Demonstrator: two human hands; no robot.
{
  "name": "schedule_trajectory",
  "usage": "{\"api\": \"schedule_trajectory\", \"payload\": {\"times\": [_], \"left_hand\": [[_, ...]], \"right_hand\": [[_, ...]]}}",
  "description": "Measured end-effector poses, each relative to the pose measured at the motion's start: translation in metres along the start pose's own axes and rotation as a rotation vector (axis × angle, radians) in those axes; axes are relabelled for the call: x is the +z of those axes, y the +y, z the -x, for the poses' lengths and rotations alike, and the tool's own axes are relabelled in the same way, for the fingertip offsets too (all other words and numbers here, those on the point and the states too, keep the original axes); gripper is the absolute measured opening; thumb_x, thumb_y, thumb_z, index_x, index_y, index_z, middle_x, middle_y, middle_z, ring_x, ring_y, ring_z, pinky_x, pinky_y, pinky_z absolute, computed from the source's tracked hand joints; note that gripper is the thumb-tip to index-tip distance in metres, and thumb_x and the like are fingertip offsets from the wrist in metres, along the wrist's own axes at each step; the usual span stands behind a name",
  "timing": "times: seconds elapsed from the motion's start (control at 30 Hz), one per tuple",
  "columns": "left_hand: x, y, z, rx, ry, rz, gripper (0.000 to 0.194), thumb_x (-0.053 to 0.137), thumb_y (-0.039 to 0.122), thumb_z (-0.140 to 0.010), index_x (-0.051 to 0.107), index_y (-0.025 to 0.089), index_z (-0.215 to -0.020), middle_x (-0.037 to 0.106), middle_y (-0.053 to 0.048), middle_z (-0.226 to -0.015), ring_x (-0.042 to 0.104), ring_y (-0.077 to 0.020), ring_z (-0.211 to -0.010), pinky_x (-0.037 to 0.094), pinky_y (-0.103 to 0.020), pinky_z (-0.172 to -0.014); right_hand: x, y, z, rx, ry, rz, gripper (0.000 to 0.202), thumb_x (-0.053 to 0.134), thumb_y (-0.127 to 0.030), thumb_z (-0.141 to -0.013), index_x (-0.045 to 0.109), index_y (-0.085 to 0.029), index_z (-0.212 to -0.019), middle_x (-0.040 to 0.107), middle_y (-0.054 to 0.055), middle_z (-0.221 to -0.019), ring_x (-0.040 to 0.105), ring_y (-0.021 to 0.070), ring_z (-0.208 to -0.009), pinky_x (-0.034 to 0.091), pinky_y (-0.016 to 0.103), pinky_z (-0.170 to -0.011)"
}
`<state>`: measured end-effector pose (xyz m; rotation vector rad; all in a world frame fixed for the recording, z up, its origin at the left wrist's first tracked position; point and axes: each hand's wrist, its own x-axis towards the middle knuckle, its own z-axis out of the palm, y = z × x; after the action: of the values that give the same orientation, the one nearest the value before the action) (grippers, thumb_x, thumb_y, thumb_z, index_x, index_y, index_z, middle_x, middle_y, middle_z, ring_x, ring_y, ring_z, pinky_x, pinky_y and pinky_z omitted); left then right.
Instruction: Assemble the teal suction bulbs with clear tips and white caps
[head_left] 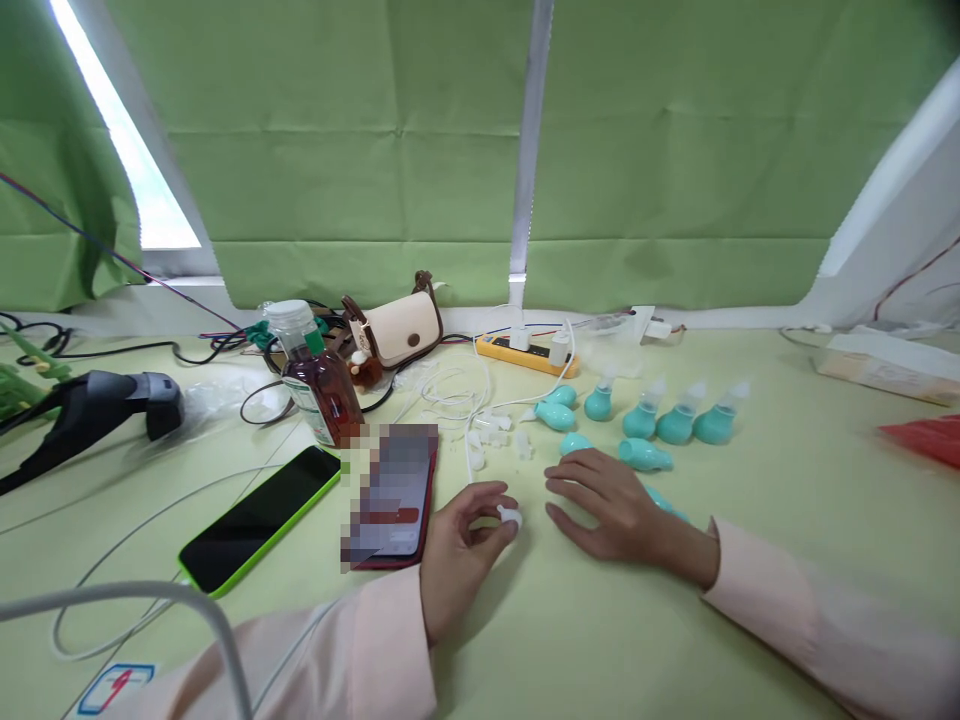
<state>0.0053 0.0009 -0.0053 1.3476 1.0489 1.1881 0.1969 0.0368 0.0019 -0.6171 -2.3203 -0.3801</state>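
My left hand (463, 545) pinches a small whitish plastic piece (510, 516) between thumb and fingers, just above the table. To its right, my right hand (611, 505) reaches across low over the tabletop, fingers apart and nothing visible in them. Around that hand lie teal squeeze bulbs: one on its side (645, 455), one partly covered behind the fingers (574, 442), and another half hidden by the wrist (666, 503). Farther back, several teal bulbs (675, 424) stand upright with clear pointed tips. Loose translucent plastic pieces (493, 432) are scattered beyond my left hand.
Beside my left hand lies a phone in a red case (429, 500), then a green-cased phone (262, 520) on a cable. Behind stand a bottle of dark red liquid (322, 385), a cream bag (406, 328) and a yellow power strip (525, 357). Red plastic (922, 440) lies far right.
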Motion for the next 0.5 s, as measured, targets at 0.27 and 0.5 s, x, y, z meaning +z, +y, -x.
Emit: {"api": "schedule_trajectory", "payload": {"times": [0.27, 0.5], "left_hand": [[0.002, -0.003, -0.002, 0.329, -0.114, -0.447, 0.015, 0.05, 0.008, -0.07, 0.062, 0.016, -0.075, 0.059, -0.007, -0.09, 0.055, -0.0169, -0.086, 0.046, -0.03, -0.075], [-0.001, -0.002, -0.006, 0.399, -0.11, -0.591, 0.016, 0.05, 0.011, -0.073, 0.06, 0.015, -0.085, 0.063, -0.007, -0.089, 0.058, -0.0158, -0.078, 0.048, -0.03, -0.071]], "right_hand": [[0.004, 0.024, -0.006, 0.062, -0.258, 0.329, 0.032, 0.046, -0.021, -0.077, 0.049, -0.017, -0.109, 0.05, 0.013, -0.112, 0.044, 0.0278, -0.098, 0.037, 0.042, -0.077], [0.027, 0.03, -0.015, 0.069, -0.538, 0.384, 0.033, 0.037, -0.008, -0.079, 0.048, -0.02, -0.107, 0.051, 0.012, -0.107, 0.04, 0.0282, -0.102, 0.025, 0.048, -0.081]]}}
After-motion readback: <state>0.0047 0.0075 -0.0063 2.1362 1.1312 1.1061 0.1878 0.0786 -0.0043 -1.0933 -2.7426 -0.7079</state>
